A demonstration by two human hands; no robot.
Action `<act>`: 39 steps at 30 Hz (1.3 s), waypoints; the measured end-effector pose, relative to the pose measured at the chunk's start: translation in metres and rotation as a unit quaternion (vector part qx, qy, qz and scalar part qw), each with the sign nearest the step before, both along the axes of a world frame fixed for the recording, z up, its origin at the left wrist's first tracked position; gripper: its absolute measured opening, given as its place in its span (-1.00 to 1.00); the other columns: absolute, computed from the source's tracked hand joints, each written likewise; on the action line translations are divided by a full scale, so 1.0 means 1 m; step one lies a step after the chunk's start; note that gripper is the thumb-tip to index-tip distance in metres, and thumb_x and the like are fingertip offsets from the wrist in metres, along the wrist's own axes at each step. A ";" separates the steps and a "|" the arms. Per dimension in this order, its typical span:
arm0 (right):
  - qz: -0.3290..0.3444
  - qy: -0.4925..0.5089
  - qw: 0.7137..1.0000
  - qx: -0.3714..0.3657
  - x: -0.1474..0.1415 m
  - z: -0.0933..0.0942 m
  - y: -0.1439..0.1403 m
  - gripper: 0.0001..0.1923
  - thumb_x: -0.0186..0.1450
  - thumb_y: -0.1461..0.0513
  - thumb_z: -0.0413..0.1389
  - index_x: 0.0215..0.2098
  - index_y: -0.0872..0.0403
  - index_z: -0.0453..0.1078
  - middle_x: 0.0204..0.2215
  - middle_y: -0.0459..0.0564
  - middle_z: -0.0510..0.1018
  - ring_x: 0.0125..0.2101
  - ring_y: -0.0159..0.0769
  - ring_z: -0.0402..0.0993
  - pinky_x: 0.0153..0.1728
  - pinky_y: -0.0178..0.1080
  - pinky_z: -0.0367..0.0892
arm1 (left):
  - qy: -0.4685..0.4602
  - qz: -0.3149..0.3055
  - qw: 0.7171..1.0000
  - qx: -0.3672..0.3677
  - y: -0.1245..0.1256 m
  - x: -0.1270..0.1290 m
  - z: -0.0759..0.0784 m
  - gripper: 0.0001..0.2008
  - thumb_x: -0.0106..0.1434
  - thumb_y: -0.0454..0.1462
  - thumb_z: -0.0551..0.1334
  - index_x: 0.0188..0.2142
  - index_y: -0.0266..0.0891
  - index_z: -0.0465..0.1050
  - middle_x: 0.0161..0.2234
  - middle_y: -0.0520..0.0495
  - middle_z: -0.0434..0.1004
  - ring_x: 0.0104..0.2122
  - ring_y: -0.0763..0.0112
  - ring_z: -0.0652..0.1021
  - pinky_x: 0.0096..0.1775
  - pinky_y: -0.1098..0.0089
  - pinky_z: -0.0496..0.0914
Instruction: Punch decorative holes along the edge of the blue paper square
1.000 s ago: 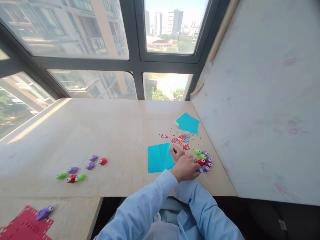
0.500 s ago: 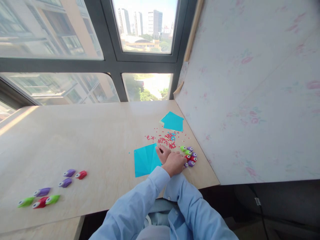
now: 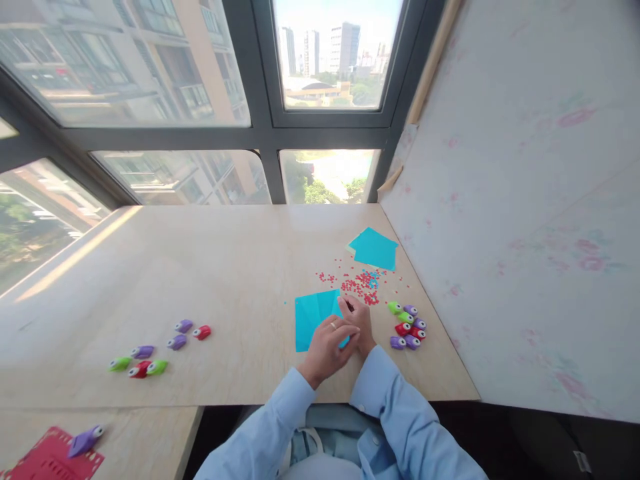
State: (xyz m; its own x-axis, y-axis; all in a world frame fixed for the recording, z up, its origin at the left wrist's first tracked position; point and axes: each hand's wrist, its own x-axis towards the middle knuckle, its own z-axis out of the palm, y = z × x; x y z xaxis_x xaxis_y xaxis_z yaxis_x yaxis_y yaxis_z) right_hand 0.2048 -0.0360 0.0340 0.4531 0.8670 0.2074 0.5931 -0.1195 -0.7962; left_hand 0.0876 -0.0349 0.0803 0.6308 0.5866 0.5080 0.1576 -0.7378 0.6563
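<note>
A creased blue paper sheet (image 3: 313, 320) lies flat on the table before me, partly covered by my hands. At its upper right corner is my right hand (image 3: 361, 321), fingers curled together; whatever they may hold is hidden. My left hand (image 3: 327, 348), with a ring on one finger, crosses low over the sheet, fingers stretched toward my right wrist and nothing visible in them. Just beyond the hands, red and blue confetti bits (image 3: 357, 285) are scattered. Right of my right hand sits a cluster of small paper punches (image 3: 405, 328) in green, purple and red.
More blue sheets (image 3: 375, 248) lie near the wall (image 3: 500, 220). Several other punches (image 3: 143, 351) stand on the left of the table (image 3: 240, 267). Lower left, a red sheet with punched holes (image 3: 53, 457) has a purple punch (image 3: 86, 441) on it. Windows border the far edge.
My left hand has drawn back left from the punch cluster and now lies over the blue sheet. The view has swung left, bringing the red sheet into sight.
</note>
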 end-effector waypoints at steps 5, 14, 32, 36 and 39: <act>0.018 0.048 0.998 0.036 0.017 0.002 0.005 -0.52 0.32 -0.05 -0.06 -0.50 0.13 0.36 -0.58 -0.06 0.37 -0.53 -0.35 0.28 -0.44 -0.31 0.18 | -0.026 0.261 0.958 -0.116 0.012 -0.098 -0.015 -0.85 0.34 -0.23 0.14 -0.18 -0.18 0.46 -0.25 -0.09 0.53 -0.27 0.37 0.50 -0.20 0.35 0.39; -0.012 0.036 0.999 0.019 0.021 -0.013 0.003 -0.46 0.21 -0.17 0.02 -0.43 0.13 0.48 -0.56 -0.01 0.47 -0.51 -0.23 0.40 -0.45 -0.27 0.21 | -0.026 0.583 0.785 -0.209 0.012 -0.217 -0.037 -0.47 0.22 -0.20 0.13 0.17 -0.26 0.13 -0.18 -0.13 0.48 -0.38 0.38 0.51 -0.32 0.37 0.44; -0.045 -0.052 0.997 -0.023 0.014 -0.009 0.002 -0.35 0.25 -0.22 -0.11 -0.46 0.15 0.46 -0.54 0.10 0.50 -0.52 -0.20 0.37 -0.44 -0.25 0.15 | 0.156 0.507 0.842 -0.099 0.037 -0.221 -0.049 -0.70 0.26 -0.28 0.16 -0.01 -0.22 0.46 -0.32 -0.06 0.57 -0.35 0.34 0.54 -0.35 0.41 0.31; -0.043 -0.047 0.998 -0.019 0.013 -0.009 0.003 -0.37 0.26 -0.21 -0.10 -0.45 0.14 0.47 -0.52 0.13 0.51 -0.52 -0.19 0.37 -0.43 -0.24 0.16 | 0.109 0.496 0.855 -0.105 0.038 -0.224 -0.052 -0.76 0.26 -0.23 0.20 -0.09 -0.19 0.49 -0.38 0.00 0.54 -0.45 0.42 0.50 -0.40 0.45 0.28; -0.047 -0.046 0.998 -0.016 0.013 -0.011 0.003 -0.38 0.27 -0.20 -0.10 -0.44 0.14 0.47 -0.51 0.12 0.52 -0.51 -0.19 0.38 -0.42 -0.25 0.17 | 0.077 0.504 0.851 -0.124 0.041 -0.225 -0.052 -0.80 0.25 -0.21 0.22 -0.16 -0.20 0.50 -0.40 0.00 0.51 -0.49 0.45 0.46 -0.41 0.47 0.28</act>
